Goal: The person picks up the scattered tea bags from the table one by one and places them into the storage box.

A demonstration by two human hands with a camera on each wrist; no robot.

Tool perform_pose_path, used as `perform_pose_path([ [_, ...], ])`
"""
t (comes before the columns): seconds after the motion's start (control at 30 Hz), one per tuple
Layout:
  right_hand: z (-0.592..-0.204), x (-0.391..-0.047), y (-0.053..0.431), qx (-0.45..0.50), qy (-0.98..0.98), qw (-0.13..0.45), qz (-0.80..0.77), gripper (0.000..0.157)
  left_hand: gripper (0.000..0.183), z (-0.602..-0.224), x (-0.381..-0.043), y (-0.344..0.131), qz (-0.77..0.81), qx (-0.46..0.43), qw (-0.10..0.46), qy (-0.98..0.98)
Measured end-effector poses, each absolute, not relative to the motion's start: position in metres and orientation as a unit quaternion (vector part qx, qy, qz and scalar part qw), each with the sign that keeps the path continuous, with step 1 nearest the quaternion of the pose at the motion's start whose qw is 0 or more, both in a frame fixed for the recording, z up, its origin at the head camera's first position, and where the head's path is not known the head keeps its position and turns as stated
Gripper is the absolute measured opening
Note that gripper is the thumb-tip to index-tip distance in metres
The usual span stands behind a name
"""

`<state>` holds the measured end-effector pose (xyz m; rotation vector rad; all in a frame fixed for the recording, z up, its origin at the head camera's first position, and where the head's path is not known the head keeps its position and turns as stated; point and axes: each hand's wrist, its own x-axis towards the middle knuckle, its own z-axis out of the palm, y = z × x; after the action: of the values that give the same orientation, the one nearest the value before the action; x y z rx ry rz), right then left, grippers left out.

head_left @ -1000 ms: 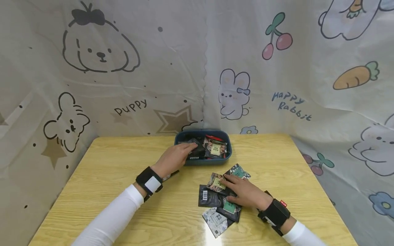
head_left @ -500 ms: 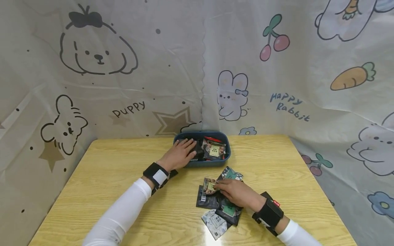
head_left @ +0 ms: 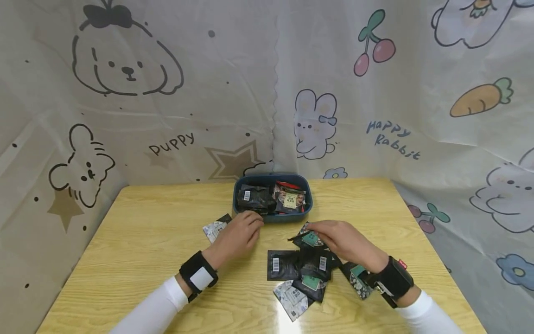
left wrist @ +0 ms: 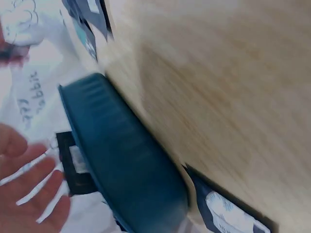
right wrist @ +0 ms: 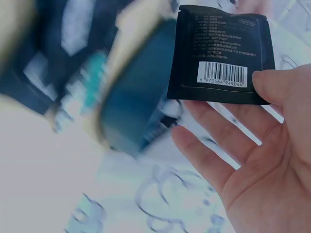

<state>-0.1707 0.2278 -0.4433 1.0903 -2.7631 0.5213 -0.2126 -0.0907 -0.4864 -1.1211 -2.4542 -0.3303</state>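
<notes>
My right hand (head_left: 348,241) pinches a small black sachet with a green label (head_left: 310,239) above the pile; in the right wrist view the barcoded back of this sachet (right wrist: 218,56) shows, thumb at its corner. Under and around it lie several more flat sachets, among them a barcoded black sachet (head_left: 283,265) and a white patterned sachet (head_left: 293,299). My left hand (head_left: 235,236) is just in front of the dark blue bin (head_left: 273,219), holding nothing. In the left wrist view its fingers (left wrist: 36,191) are spread beside the bin wall (left wrist: 121,145).
Inside the bin are a barcoded black sachet (head_left: 255,197) and a brown-patterned sachet (head_left: 289,199). Another white patterned sachet (head_left: 215,229) lies left of the bin, partly behind my left hand. A green-labelled sachet (head_left: 356,280) sits by my right wrist. A printed curtain (head_left: 233,93) hangs behind the table.
My left hand has come out of the bin toward me. My right hand has moved from the brown-patterned sachet to a green-labelled one, lifting it; a barcoded black sachet now tops the pile.
</notes>
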Motion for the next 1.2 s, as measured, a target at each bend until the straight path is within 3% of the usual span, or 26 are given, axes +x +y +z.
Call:
perform_pose_path([
  [0.17, -0.413, -0.191, 0.233, 0.357, -0.911, 0.131, 0.162, 0.031, 0.022, -0.479, -0.189, -0.080, -0.101, -0.475, 0.145, -0.862],
  [0.37, -0.406, -0.227, 0.219, 0.327, -0.917, 0.173, 0.151, 0.031, 0.058, -0.494, -0.169, -0.062, -0.076, -0.514, -0.071, -0.851],
  [0.5, -0.415, -0.247, 0.207, 0.299, -0.925, 0.184, 0.147, 0.032, 0.066, -0.511, -0.161, -0.059, -0.052, -0.513, -0.142, -0.845],
  [0.77, -0.438, -0.254, 0.200, 0.302, -0.938, 0.061, 0.158, 0.047, 0.055, -0.517, -0.152, -0.056, -0.046, -0.522, -0.086, -0.847],
  [0.97, -0.440, -0.241, 0.203, 0.295, -0.940, 0.056, 0.164, 0.046, 0.047, -0.513, -0.150, -0.058, -0.037, -0.536, -0.023, -0.843],
  [1.2, -0.448, -0.204, 0.214, 0.335, -0.932, 0.024, 0.137, 0.053, 0.041, -0.505, -0.154, -0.071, -0.110, -0.509, -0.029, -0.853],
])
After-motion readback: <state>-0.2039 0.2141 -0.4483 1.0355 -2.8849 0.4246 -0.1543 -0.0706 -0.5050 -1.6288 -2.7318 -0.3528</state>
